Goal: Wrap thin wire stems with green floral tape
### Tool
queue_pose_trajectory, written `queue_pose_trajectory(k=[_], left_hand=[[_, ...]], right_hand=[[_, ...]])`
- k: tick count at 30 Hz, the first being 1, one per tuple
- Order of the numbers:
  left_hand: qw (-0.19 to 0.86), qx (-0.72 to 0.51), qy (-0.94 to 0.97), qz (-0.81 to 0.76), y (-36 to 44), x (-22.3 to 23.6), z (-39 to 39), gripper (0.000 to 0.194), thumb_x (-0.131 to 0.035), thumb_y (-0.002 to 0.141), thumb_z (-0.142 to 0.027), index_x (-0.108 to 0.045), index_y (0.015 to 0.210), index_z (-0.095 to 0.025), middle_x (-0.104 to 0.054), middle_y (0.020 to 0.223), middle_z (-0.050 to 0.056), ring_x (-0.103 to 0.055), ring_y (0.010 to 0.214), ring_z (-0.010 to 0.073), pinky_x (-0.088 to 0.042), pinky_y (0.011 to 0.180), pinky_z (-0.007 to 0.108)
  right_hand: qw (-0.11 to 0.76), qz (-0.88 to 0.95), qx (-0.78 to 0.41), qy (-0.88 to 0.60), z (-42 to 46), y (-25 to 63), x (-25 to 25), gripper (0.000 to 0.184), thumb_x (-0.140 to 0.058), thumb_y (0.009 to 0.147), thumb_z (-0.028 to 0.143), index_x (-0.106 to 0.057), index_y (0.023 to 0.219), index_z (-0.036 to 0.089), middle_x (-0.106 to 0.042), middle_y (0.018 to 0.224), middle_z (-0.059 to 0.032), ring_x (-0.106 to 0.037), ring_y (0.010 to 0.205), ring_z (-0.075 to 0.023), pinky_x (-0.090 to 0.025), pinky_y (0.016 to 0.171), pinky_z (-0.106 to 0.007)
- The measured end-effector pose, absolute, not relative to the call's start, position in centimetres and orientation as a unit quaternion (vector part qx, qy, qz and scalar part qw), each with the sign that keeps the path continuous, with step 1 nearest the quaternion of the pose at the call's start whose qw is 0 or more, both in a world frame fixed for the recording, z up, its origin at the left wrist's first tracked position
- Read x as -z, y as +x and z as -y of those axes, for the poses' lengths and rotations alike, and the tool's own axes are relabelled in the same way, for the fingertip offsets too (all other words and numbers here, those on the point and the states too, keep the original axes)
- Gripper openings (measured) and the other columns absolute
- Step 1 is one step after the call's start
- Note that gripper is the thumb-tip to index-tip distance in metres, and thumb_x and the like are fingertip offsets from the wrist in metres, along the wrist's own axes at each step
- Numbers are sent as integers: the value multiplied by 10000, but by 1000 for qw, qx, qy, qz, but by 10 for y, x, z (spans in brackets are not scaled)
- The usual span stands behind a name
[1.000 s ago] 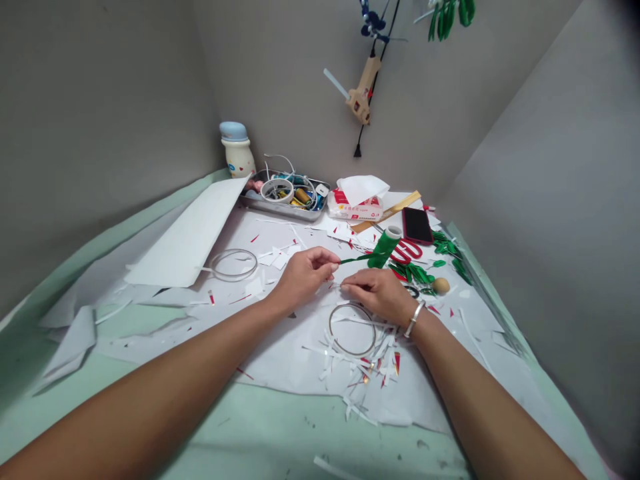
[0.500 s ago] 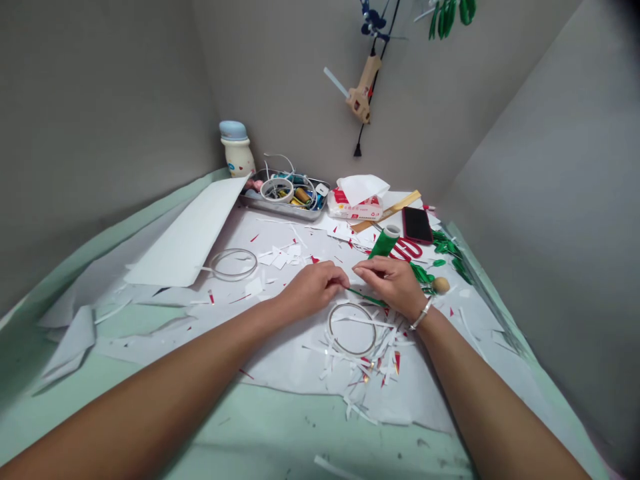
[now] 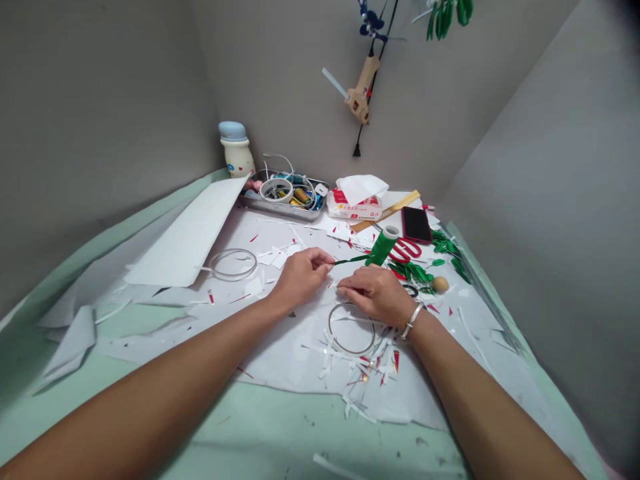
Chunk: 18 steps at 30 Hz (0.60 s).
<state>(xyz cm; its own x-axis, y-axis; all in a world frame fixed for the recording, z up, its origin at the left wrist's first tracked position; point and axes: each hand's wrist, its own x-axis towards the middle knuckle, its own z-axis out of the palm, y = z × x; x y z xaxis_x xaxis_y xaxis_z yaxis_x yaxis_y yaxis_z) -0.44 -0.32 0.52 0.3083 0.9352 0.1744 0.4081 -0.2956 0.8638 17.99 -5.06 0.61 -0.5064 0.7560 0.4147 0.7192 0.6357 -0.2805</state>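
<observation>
My left hand (image 3: pixel 304 275) is closed in a pinch on one end of a narrow green strip (image 3: pixel 351 259). The strip runs right, about level, to a leaning spool of green material (image 3: pixel 383 247) with a white core. Just in front of the spool is my right hand (image 3: pixel 377 293), a bracelet on its wrist. Its fingers are pressed together and point left; whatever they hold, if anything, is too small to make out. Below the right hand lies a thin ring (image 3: pixel 351 351) on the paper, among white shreds. Red-handled scissors (image 3: pixel 406 251) sit behind, partly hidden by the spool.
Green leaf-like pieces (image 3: pixel 445 243) and a small tan ball (image 3: pixel 440 285) lie at right. Farther back are a phone (image 3: pixel 417 225), a tissue pack (image 3: pixel 354 205) and a metal tray (image 3: pixel 300 212). A glue gun (image 3: pixel 362 93) hangs above. White card (image 3: pixel 185 240) lies left.
The green strip has swung from below the right hand to above it, now reaching the spool. My left hand has shifted left and up; my right hand has moved left and down.
</observation>
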Motion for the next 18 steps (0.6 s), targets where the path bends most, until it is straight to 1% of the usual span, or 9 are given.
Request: queue_pose_trajectory(k=[2, 4, 7, 9, 12, 16, 18], left_hand=[[291, -343, 759, -470, -5, -5, 5, 136, -537, 758, -198, -658, 813, -167, -662, 776, 28, -585, 681, 143, -443, 657, 265], [244, -314, 800, -449, -5, -5, 7, 150, -524, 748, -162, -664, 802, -168, -656, 812, 35, -576, 715, 149, -434, 673, 267], [245, -263, 848, -390, -3, -7, 13, 173, -521, 743, -136, -674, 815, -173, -639, 797, 30, -563, 719, 144, -421, 669, 258], [279, -248, 857, -356, -2, -8, 16, 172, -524, 751, -132, -676, 820, -175, -633, 791, 23, -559, 717, 135, -417, 669, 251], [372, -265, 822, -342, -1, -10, 16, 143, -531, 764, -146, -660, 822, -165, -625, 772, 11, -549, 678, 113, -415, 639, 233], [504, -306, 730, -346, -1, -11, 12, 118, -561, 776, -219, -623, 843, -145, -611, 707, -3, -550, 627, 98, -419, 591, 213], [527, -335, 699, -349, -2, -10, 10, 139, -584, 768, -248, -614, 852, -141, -612, 702, -5, -560, 623, 98, -434, 602, 214]], right_hand=[[263, 869, -6, -420, 51, 181, -8, 183, -554, 866, 293, -716, 859, 209, -651, 665, -22, -550, 657, -135, -363, 676, -275], [288, 858, 4, -425, 51, 183, -8, 185, -557, 865, 296, -719, 854, 206, -636, 646, -20, -539, 639, -131, -356, 664, -276], [346, 824, -31, -447, 48, 188, -8, 172, -572, 857, 278, -724, 834, 201, -647, 654, -15, -546, 623, -122, -374, 650, -265], [386, 792, -77, -467, 45, 193, -8, 172, -575, 853, 275, -725, 830, 193, -666, 687, -18, -567, 633, -121, -401, 638, -250], [421, 745, -143, -498, 40, 201, -4, 189, -582, 841, 305, -724, 828, 182, -696, 755, -27, -601, 672, -133, -438, 631, -238], [395, 736, -191, -516, 38, 204, 0, 217, -573, 835, 329, -728, 844, 177, -717, 802, -29, -631, 710, -156, -463, 642, -246], [362, 758, -179, -512, 40, 199, 1, 210, -563, 839, 302, -733, 859, 180, -724, 822, -27, -639, 724, -156, -464, 657, -244]])
